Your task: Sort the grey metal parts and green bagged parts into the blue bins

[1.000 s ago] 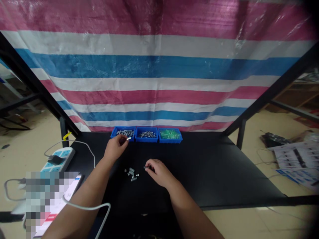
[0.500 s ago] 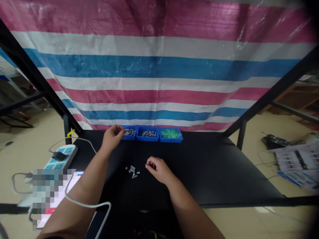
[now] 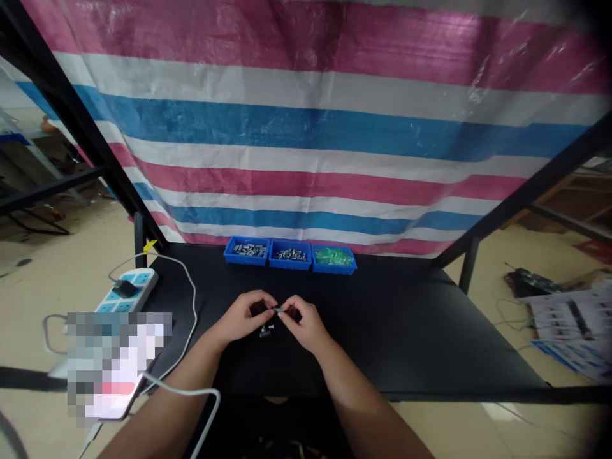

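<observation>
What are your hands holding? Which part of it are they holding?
The left hand and right hand seem to pinch one small metal piece between their fingertips, near its ends. It's too small to tell exactly what it is.

Blue parts trays [image 3: 289,263] ahead, white cable [image 3: 194,312] along the left
</observation>
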The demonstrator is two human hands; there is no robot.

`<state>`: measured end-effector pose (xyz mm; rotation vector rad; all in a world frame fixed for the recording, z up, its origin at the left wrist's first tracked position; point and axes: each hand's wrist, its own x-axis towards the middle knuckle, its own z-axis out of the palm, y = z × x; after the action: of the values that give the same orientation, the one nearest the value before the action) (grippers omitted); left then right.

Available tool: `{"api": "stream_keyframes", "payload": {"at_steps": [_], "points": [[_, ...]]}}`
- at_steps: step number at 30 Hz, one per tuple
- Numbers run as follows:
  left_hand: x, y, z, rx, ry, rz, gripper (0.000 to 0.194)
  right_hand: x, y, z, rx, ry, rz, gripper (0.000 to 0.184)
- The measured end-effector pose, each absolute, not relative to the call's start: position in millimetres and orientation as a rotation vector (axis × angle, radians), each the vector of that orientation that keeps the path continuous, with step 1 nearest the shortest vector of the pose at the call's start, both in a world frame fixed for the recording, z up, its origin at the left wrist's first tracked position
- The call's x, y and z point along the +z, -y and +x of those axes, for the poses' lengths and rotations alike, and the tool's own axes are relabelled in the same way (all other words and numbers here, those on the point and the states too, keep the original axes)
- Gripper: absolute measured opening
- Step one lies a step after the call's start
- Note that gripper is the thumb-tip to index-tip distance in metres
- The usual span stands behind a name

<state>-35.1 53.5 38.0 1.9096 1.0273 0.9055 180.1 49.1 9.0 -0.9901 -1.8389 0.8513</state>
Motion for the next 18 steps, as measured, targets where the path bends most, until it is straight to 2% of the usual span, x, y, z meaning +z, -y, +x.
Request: {"api": "stream_keyframes", "payload": {"at_steps": [5,8,10,15,18], "points": [[25,-55,-39,0.965,-0.993,1.845,0.019,7,-47,173,0.838,1.835,-1.011,0.010],[14,-61,-48,1.060,-1.070,1.810,0.018,10,-45,177,0.767,2.016,-1.040,0.022],[7,-66,-54,1.130,-1.150,1.730,0.018,13,-42,180,0.719,2.190,-1.029,0.024],[-8,-76,-64,1.250,-1.288,1.626,0.019,15,-44,177,0.612,2.380,-1.000,0.014],[-12,-77,-64,1.255,-1.317,1.651,0.019,15,-51,176,0.664,2.355,-1.005,0.009]]}}
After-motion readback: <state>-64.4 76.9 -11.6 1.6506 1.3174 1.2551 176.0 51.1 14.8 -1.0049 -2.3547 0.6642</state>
